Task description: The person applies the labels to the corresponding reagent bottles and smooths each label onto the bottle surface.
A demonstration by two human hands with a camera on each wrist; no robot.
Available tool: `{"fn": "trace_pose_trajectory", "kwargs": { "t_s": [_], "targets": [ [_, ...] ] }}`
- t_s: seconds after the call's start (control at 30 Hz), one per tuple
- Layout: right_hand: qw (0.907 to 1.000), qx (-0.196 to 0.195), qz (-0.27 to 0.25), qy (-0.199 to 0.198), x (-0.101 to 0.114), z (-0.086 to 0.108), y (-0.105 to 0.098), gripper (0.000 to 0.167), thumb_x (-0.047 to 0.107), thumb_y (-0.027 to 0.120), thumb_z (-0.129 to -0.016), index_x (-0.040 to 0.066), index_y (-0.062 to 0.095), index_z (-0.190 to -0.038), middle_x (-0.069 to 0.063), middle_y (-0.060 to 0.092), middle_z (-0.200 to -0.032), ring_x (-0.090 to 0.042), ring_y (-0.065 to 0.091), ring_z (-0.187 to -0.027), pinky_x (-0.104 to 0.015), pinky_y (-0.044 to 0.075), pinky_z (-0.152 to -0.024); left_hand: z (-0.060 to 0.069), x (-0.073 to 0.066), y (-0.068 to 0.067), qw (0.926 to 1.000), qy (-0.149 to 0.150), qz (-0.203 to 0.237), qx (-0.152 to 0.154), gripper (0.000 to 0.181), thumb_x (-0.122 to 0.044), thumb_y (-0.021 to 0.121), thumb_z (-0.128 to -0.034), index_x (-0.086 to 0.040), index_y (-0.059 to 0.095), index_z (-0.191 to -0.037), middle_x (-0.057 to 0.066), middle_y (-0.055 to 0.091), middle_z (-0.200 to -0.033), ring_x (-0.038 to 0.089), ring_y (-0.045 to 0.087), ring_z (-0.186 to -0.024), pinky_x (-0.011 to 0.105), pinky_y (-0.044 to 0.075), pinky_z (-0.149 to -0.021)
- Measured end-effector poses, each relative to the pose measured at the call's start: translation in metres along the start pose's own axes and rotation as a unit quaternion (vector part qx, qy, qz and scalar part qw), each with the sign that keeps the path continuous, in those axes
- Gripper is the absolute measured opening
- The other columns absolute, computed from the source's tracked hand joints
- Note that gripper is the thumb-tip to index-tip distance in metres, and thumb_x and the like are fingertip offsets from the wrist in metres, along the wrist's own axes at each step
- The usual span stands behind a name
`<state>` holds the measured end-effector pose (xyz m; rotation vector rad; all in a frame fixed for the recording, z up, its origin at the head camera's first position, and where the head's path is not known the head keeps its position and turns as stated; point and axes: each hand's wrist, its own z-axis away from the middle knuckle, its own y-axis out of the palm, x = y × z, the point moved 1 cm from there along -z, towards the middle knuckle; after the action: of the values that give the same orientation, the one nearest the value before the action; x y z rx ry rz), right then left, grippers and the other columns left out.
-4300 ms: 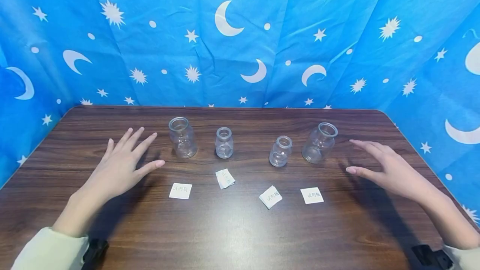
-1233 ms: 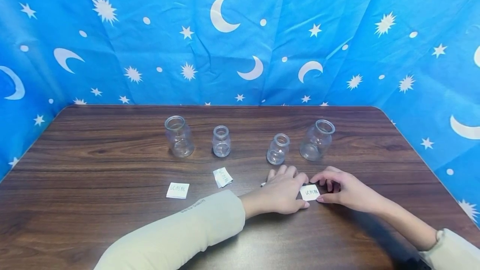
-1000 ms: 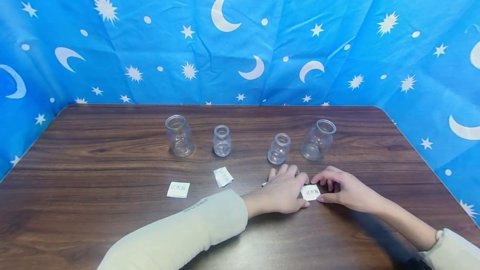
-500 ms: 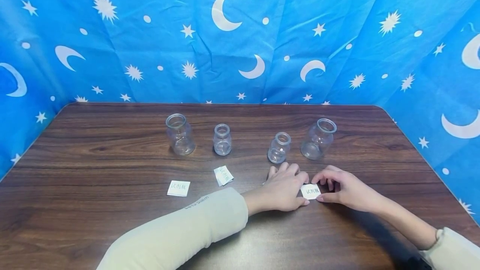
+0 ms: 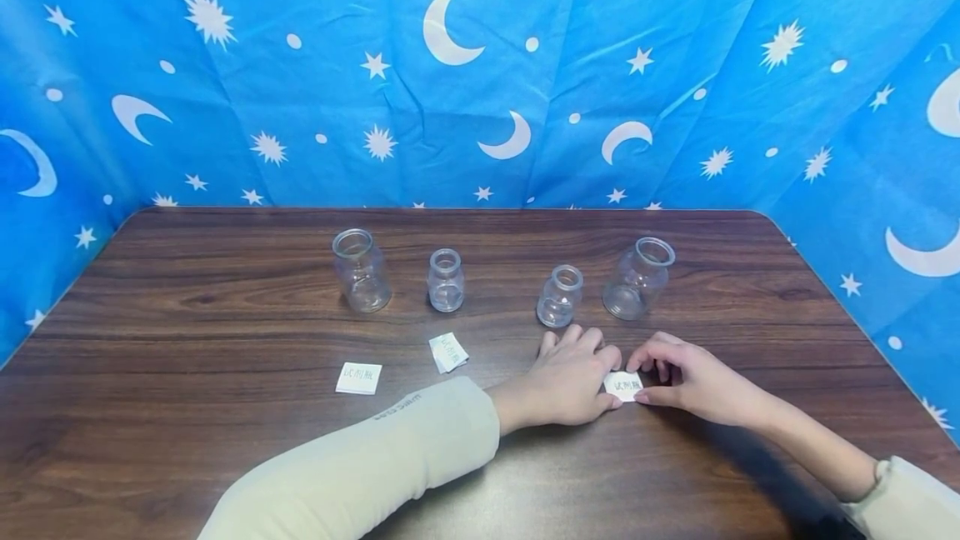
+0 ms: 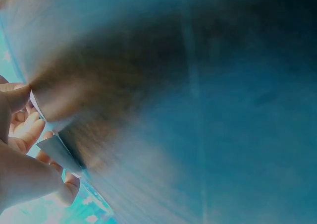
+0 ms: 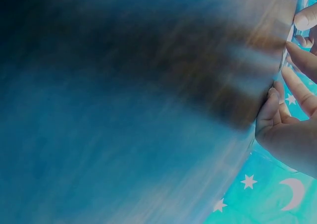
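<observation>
In the head view, my right hand (image 5: 697, 377) has thumb and index finger at the right corners of a small white paper label (image 5: 622, 386), its other fingers curled under. My left hand (image 5: 566, 377) lies spread beside it, thumb and index finger touching the label's left edge. Its fingers cover another paper label, which shows as a white slip (image 6: 58, 152) in the left wrist view. Behind the hands stand a small glass jar (image 5: 558, 298) and a large glass jar (image 5: 637, 280). Exactly how the fingertips meet the paper is too small to make out.
A large glass jar (image 5: 362, 273) and a small glass jar (image 5: 446, 282) stand upright on the left. In front of them lie one paper label (image 5: 358, 378) and a small label stack (image 5: 448, 352). Blue cloth (image 5: 322, 90) hangs behind the brown table (image 5: 187, 340).
Over four seconds ago both hands were spread apart near the table's sides. They have since come together at the right-hand label, the left crossing rightward. Within the last second they barely moved.
</observation>
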<state>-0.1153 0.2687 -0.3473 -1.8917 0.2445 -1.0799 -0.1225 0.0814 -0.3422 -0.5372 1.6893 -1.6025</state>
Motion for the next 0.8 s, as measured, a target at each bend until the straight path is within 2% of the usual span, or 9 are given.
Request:
{"fn": "trace_pose_trajectory", "kwargs": {
  "t_s": [0.17, 0.8],
  "targets": [
    [1.0, 0.003, -0.002, -0.005, -0.0015, -0.0001, -0.0003, 0.03, 0.004, 0.075, -0.071, 0.016, 0.058, -0.092, 0.007, 0.046, -0.08, -0.008, 0.042, -0.067, -0.02, 0.039, -0.051, 0.0003, 0.0009, -0.0012, 1.0, -0.001, 0.002, 0.0, 0.028, -0.045, 0.063, -0.0813, -0.029, 0.055, -0.102, -0.011, 0.044, -0.101, 0.008, 0.037, -0.093, 0.025, 0.026, -0.068],
    [1.0, -0.007, 0.001, -0.005, -0.005, 0.0026, 0.0061, 0.031, 0.005, 0.075, -0.071, 0.013, 0.058, -0.096, 0.006, 0.046, -0.083, -0.009, 0.042, -0.068, -0.02, 0.039, -0.051, -0.0003, 0.0001, 0.0072, 0.9999, 0.0, 0.005, -0.011, 0.022, -0.039, 0.065, -0.0818, -0.026, 0.053, -0.095, -0.012, 0.045, -0.094, 0.008, 0.039, -0.093, 0.026, 0.027, -0.07]
  ]
}}
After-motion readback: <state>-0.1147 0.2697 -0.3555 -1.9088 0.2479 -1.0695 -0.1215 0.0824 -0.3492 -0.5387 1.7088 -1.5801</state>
